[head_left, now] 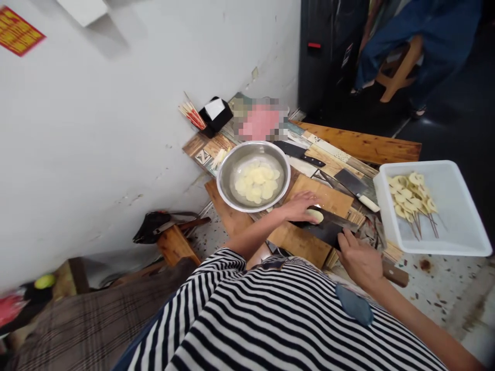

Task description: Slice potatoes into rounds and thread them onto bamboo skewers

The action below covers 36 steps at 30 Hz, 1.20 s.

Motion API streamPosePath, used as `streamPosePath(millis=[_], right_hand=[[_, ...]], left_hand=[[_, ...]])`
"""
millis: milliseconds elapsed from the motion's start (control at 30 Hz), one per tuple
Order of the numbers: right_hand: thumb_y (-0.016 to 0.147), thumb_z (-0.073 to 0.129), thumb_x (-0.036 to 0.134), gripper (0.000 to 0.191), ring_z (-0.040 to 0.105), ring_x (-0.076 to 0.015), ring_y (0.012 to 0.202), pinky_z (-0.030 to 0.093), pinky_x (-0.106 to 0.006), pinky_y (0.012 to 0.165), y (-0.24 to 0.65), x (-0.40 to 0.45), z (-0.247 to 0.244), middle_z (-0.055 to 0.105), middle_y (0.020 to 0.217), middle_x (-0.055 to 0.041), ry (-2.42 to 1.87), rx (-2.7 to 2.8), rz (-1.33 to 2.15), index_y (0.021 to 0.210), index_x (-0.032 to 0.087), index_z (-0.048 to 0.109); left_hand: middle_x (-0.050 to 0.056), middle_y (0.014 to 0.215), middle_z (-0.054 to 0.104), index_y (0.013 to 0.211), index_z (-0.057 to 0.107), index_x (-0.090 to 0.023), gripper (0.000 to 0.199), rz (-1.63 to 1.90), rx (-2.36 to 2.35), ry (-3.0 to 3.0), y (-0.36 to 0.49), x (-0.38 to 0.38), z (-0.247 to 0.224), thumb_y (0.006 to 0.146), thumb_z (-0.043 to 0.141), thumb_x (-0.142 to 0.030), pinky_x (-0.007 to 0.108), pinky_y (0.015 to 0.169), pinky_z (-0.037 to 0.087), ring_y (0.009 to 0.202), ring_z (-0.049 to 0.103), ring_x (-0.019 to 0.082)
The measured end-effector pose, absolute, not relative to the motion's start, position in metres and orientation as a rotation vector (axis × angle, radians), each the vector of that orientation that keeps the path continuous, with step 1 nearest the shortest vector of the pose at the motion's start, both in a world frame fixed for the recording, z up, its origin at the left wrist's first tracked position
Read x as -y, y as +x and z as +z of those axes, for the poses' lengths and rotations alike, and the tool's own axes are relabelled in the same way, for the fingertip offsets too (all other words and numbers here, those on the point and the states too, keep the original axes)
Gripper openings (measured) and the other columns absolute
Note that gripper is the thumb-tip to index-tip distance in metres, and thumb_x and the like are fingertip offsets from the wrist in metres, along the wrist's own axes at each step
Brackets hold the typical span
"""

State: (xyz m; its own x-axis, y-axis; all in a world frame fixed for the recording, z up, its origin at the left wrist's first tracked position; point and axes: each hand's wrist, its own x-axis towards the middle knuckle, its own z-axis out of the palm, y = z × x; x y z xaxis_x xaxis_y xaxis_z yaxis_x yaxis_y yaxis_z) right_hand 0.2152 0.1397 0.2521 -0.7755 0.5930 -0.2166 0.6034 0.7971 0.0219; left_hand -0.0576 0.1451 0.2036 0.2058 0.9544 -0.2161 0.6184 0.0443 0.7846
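Observation:
My right hand (359, 257) is wrapped round a cleaver (328, 230) with a dark blade, its wooden handle sticking out behind the palm. The blade lies over the wooden cutting board (325, 193), and a pale slice, likely potato (316, 216), rests on or against it. My left hand (299, 207) reaches over the board beside that slice, fingers stretched out; whether they touch it I cannot tell. Left of the board stands a steel bowl (229, 180) holding many pale round slices (257, 180).
A white plastic bin (460, 221) with skewered spiral slices (412, 196) stands at right. Another cleaver (351, 180) and a black knife (292, 149) lie beyond the board. Skewers (192, 114) stand by the wall. A seated person's legs (386, 51) show at the back.

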Motion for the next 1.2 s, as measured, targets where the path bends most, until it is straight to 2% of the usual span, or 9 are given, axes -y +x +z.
streamPosePath(millis=[67,133,267,467,633,900,1067,1167,1200], right_hand=[[0.098,0.052,0.019,0.031,0.073,-0.0232,0.091,0.053,-0.035,0.076,0.216,-0.142,0.253,0.067,0.140,-0.0177,0.853,-2.840,-0.063,0.122,0.014,0.071],[0.098,0.051,0.017,0.032,0.073,-0.0230,0.092,0.054,-0.035,0.078,0.217,-0.145,0.254,0.068,0.140,-0.0158,0.795,-2.899,-0.044,0.122,0.014,0.073],[0.099,0.050,0.019,0.032,0.073,-0.0233,0.089,0.055,-0.036,0.077,0.217,-0.147,0.253,0.071,0.136,-0.0160,0.737,-2.988,-0.020,0.119,0.013,0.074],[0.099,0.048,0.020,0.034,0.073,-0.0243,0.089,0.056,-0.037,0.077,0.219,-0.149,0.244,0.070,0.137,-0.0171,0.723,-3.010,-0.085,0.121,0.013,0.073],[0.098,0.044,0.019,0.038,0.074,-0.0285,0.092,0.057,-0.040,0.079,0.200,-0.158,0.243,0.067,0.140,-0.0212,0.693,-2.989,-0.098,0.123,0.011,0.072],[0.089,0.052,0.004,0.042,0.075,-0.0187,0.093,0.061,-0.029,0.083,0.172,-0.156,0.260,0.074,0.132,-0.0081,0.674,-3.022,0.002,0.117,0.024,0.075],[0.090,0.043,0.009,0.045,0.076,-0.0251,0.106,0.063,-0.038,0.091,0.192,-0.152,0.249,0.073,0.134,-0.0069,0.776,-3.081,-0.062,0.116,0.029,0.075],[0.094,0.042,0.023,0.043,0.075,-0.0306,0.110,0.064,-0.044,0.092,0.215,-0.152,0.230,0.072,0.134,-0.0108,0.830,-3.113,-0.202,0.123,0.034,0.072],[0.095,0.041,0.029,0.046,0.075,-0.0303,0.107,0.066,-0.045,0.087,0.224,-0.151,0.222,0.074,0.130,-0.0077,0.855,-3.113,-0.256,0.130,0.042,0.067]], left_hand=[[0.014,0.138,0.070,0.140,0.068,-0.021,0.076,0.491,-1.478,1.515,-0.063,-0.152,0.201,0.071,0.092,-0.040,0.044,0.117,0.041,0.135,0.059,0.035],[0.009,0.112,0.078,0.123,0.077,-0.018,0.057,0.502,-1.403,1.356,-0.076,-0.157,0.198,0.070,0.092,-0.033,0.034,0.099,0.052,0.109,0.071,0.027],[0.003,0.084,0.075,0.092,0.081,-0.014,0.026,0.621,-1.312,1.120,-0.100,-0.155,0.196,0.069,0.090,-0.021,0.025,0.079,0.051,0.080,0.066,0.015],[0.005,0.086,0.078,0.095,0.082,-0.014,0.026,0.739,-1.306,0.768,-0.129,-0.138,0.201,0.070,0.089,-0.016,0.025,0.076,0.053,0.080,0.067,0.015],[0.008,0.107,0.080,0.106,0.082,-0.017,0.036,0.838,-1.324,0.652,-0.144,-0.130,0.215,0.071,0.083,-0.006,0.027,0.080,0.055,0.093,0.070,0.018],[-0.001,0.067,0.070,0.069,0.072,-0.017,0.023,0.771,-1.444,0.754,-0.129,-0.131,0.226,0.053,0.086,-0.009,0.024,0.065,0.051,0.063,0.062,0.013],[-0.003,0.060,0.060,0.070,0.064,-0.018,0.018,0.897,-1.667,0.593,-0.147,-0.135,0.209,0.069,0.081,-0.019,0.026,0.059,0.052,0.055,0.057,0.012],[0.002,0.072,0.066,0.085,0.068,-0.017,0.011,1.014,-1.918,0.422,-0.180,-0.132,0.194,0.079,0.076,-0.022,0.030,0.070,0.057,0.070,0.067,0.016],[0.004,0.075,0.067,0.090,0.069,-0.016,0.011,1.030,-2.014,0.368,-0.193,-0.129,0.188,0.083,0.074,-0.023,0.033,0.072,0.058,0.074,0.068,0.019]])
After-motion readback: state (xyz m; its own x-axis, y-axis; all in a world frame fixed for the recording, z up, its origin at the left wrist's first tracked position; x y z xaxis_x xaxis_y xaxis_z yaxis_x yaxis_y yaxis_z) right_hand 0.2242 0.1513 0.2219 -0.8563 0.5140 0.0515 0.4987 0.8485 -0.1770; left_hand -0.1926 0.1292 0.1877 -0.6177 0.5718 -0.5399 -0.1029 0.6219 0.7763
